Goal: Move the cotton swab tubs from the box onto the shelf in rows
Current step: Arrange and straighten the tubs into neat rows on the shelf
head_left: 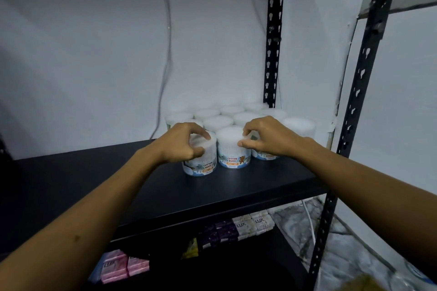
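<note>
A person's two bare hands work at a cluster of cotton swab tubs [227, 130] on a black shelf [118, 184]. The left hand [183, 143] curls over the lid of the front left tub [201, 160], fingers and thumb gripping its top edge. The right hand [264, 137] pinches the rim of the front middle tub [233, 149] between thumb and fingertips, the wrist passing over a third tub [262, 155] in the same front row.

Both tubs in hand stand upright on the shelf, side by side and nearly touching, near its right rear corner. Their blue-and-white labels read "COTTON BUDS" in orange and dark lettering, the middle one with a small cartoon bear beside the words. Behind them more tubs of the same kind stand in rows reaching to the white wall [94, 54], their translucent lids packed close together; another tub [299, 127] stands farthest right, near the rear black slotted upright [273, 38] of the rack.

On the lower shelf, soap packs marked "LUX" lie in rows: white ones [251, 223] to the right, purple ones [220, 231] beside them, pink ones [123, 267] at the left. A small yellow packet [190, 248] lies between; its print is too small to read. A grey cable [165, 54] hangs down the wall.
</note>
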Demonstrator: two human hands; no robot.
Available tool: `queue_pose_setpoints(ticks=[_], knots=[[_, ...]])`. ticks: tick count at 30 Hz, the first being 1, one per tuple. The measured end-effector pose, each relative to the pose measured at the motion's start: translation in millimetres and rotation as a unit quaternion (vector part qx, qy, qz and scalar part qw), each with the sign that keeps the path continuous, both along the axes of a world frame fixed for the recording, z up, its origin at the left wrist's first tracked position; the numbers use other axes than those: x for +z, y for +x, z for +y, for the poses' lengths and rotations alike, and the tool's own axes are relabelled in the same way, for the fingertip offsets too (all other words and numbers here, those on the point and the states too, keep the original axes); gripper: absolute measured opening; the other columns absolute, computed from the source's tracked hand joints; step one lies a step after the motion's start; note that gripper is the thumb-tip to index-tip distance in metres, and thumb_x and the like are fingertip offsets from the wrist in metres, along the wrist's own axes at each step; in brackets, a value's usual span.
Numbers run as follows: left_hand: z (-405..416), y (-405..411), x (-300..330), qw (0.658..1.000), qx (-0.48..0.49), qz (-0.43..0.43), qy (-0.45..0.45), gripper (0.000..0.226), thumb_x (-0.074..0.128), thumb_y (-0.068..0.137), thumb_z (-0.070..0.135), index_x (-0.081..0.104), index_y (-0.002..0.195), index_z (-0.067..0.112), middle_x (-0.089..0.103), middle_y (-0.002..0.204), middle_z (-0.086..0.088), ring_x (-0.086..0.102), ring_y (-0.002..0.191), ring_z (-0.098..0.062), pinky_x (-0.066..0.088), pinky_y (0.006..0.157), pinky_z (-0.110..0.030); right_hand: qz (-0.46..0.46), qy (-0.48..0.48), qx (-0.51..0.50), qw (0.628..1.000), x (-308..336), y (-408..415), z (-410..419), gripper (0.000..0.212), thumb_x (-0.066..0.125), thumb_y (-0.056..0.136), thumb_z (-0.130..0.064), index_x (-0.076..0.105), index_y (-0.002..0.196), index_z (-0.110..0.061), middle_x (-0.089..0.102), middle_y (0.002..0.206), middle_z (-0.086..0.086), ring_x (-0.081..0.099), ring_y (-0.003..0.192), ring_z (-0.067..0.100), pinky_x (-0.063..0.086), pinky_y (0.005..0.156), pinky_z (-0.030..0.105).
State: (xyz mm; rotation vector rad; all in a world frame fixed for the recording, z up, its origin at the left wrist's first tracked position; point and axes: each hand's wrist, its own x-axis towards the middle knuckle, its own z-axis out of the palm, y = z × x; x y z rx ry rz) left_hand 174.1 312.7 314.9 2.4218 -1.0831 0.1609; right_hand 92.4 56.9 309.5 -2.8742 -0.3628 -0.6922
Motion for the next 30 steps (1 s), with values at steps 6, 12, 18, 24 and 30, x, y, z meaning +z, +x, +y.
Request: queue_pose_setpoints(ticks=[6, 12, 18, 24, 30], knots=[[2, -5, -1, 1.0, -0.008, 0.006, -0.017, 0.042, 0.059, 0.064, 0.033, 0.066, 0.106, 0.032, 0.061, 0.121, 0.008, 0.055, 0.111, -0.008, 0.042, 0.088, -0.021, 0.004, -0.005, 0.008, 1.0, 0, -3, -2, 0.037, 0.067, 0.084, -0.045, 0.068, 0.105, -0.015, 0.071, 0.101, 0.003, 0.06, 0.087, 0.016, 0.048, 0.081, 0.034], [3, -2, -3, 1.0, -0.008, 0.002, -0.026, 0.044, 0.06, 0.066, 0.032, 0.068, 0.109, 0.028, 0.063, 0.119, 0.01, 0.056, 0.112, -0.008, 0.044, 0.089, -0.022, -0.003, -0.002, 0.02, 1.0, -3, -3, -2, 0.034, 0.067, 0.085, -0.039, 0.07, 0.11, -0.015, 0.07, 0.112, 0.001, 0.063, 0.099, 0.018, 0.049, 0.088, 0.035], [3, 0, -3, 0.999, -0.019, 0.007, -0.028, 0.038, 0.067, 0.073, 0.03, 0.067, 0.111, 0.027, 0.062, 0.117, 0.011, 0.054, 0.111, -0.006, 0.042, 0.088, -0.021, 0.007, -0.003, 0.013, 1.0, -2, -4, -2, 0.035, 0.065, 0.085, -0.042, 0.07, 0.109, -0.017, 0.069, 0.112, 0.0, 0.062, 0.1, 0.017, 0.049, 0.089, 0.038], [11, 26, 5, 0.984, 0.031, 0.011, -0.173, 0.016, 0.065, 0.087, 0.023, 0.072, 0.1, 0.023, 0.068, 0.113, 0.009, 0.058, 0.111, -0.008, 0.042, 0.1, -0.028, -0.046, 0.027, -0.008, 0.999, 19, 16, -3, 0.035, 0.055, 0.091, -0.044, 0.066, 0.115, -0.02, 0.064, 0.123, -0.003, 0.056, 0.114, 0.014, 0.044, 0.098, 0.033], [13, 69, 14, 0.985, 0.136, 0.014, -0.108, 0.021, 0.063, 0.089, 0.021, 0.072, 0.107, 0.015, 0.066, 0.116, -0.004, 0.057, 0.102, -0.015, 0.041, 0.083, -0.024, 0.064, -0.015, -0.009, 0.998, 30, 72, 12, 0.032, 0.055, 0.095, -0.031, 0.062, 0.123, -0.02, 0.058, 0.133, -0.001, 0.052, 0.121, 0.017, 0.039, 0.103, 0.031]])
